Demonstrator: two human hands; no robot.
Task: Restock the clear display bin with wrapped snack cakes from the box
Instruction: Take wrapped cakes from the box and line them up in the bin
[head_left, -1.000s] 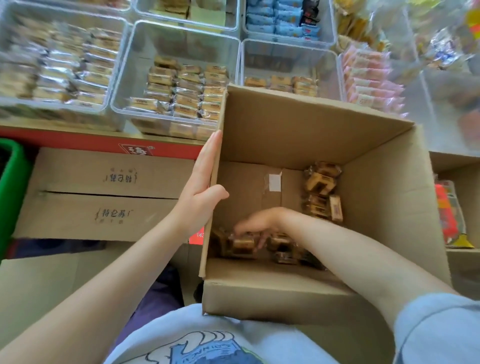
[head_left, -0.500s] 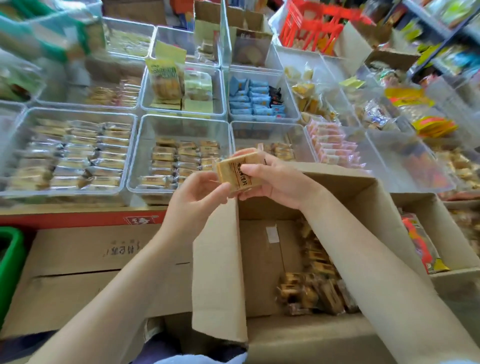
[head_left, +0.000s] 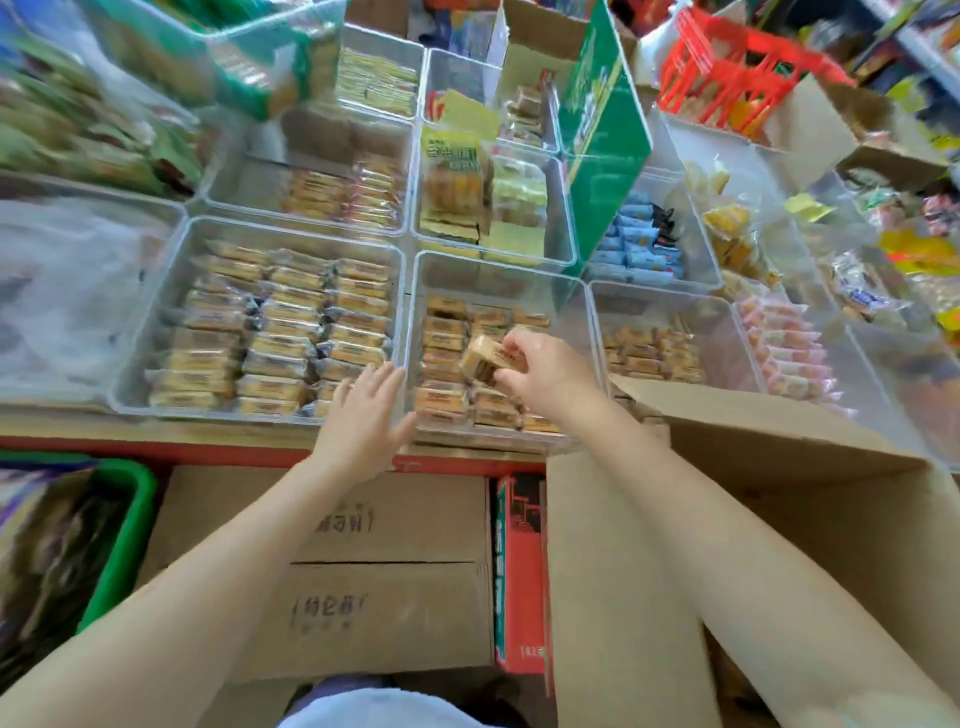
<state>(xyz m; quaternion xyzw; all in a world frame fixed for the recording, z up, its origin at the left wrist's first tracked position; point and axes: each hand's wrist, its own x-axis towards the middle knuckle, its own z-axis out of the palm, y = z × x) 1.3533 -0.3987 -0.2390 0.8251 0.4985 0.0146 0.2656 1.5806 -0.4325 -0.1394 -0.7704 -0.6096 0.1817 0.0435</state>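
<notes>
Setting a snack cake into the clear bin

The right hand (head_left: 545, 371) pinches a wrapped snack cake (head_left: 485, 356) over the clear display bin (head_left: 498, 267), above the rows already stacked there. The left hand (head_left: 363, 415), fingers straight, holds nothing at the bin's near-left wall. Best lowered flat into a gap in the far-right row, label up. The box (head_left: 779, 467) stands near right.

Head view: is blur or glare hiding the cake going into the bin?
Head view: the edges smear with motion blur, worst top left; the centre is sharper. The right hand grips a snack cake over the clear bin, print unreadable. Lighting is even, with only faint sheen on the bin walls.
</notes>
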